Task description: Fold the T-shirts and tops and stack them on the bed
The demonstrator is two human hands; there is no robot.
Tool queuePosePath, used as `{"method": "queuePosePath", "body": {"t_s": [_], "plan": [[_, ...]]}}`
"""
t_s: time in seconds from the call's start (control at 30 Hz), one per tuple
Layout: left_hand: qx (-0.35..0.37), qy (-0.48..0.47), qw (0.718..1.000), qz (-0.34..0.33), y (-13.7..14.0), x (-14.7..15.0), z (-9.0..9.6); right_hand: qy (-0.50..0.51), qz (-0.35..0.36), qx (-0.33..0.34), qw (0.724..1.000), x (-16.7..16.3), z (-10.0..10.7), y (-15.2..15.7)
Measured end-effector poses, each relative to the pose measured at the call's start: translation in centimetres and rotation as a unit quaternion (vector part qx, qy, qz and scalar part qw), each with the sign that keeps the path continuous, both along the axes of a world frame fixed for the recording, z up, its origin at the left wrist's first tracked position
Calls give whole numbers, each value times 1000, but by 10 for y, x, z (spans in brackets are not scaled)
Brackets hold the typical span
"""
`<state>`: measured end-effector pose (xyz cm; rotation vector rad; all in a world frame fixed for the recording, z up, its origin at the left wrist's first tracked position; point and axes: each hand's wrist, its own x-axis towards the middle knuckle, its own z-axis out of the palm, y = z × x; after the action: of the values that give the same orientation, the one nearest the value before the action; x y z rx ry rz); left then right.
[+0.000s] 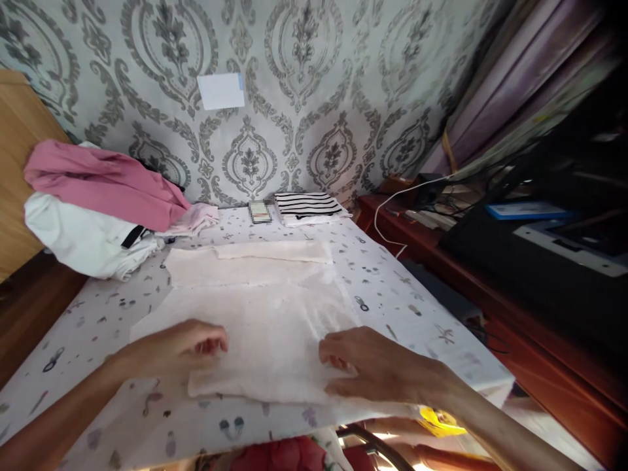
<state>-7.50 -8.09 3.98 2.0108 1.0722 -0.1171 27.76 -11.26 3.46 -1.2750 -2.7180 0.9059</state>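
Note:
A pale pinkish-white garment (275, 320) lies spread on the bed-like surface in front of me, with a folded strip along its far edge. Over its near left part is my left hand (196, 343), slightly blurred, fingers bent and thumb apart from them. My right hand (373, 363) rests at the garment's near right part, fingers curled down and thumb lower and apart. No cloth shows pinched in either hand. Creases run across the garment beside my right fingers.
A patterned white sheet (422, 327) covers the surface. Pink cloth (103, 176) and white clothes (83, 235) are heaped at the left. A folded striped garment (309, 206) and a small blurred-out item (260, 212) lie by the wall. A red-brown desk (422, 239) stands right, with a white cable (377, 219).

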Motion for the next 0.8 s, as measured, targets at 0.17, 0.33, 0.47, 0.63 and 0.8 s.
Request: {"method": "queuePosePath", "body": {"t_s": [0.17, 0.33, 0.47, 0.63, 0.8], "plan": [[245, 10, 949, 200, 54, -51, -23, 111, -79, 88, 987, -16, -28, 50], [347, 40, 920, 179, 83, -67, -59, 95, -18, 127, 987, -59, -66, 101], [327, 114, 924, 160, 98, -72, -88, 18, -30, 142, 989, -74, -77, 140], [340, 155, 906, 200, 115, -92, -103, -53, -160, 166, 972, -30, -84, 186], [363, 153, 898, 196, 119, -99, -106, -95, -185, 241, 948, 3, -93, 201]]}}
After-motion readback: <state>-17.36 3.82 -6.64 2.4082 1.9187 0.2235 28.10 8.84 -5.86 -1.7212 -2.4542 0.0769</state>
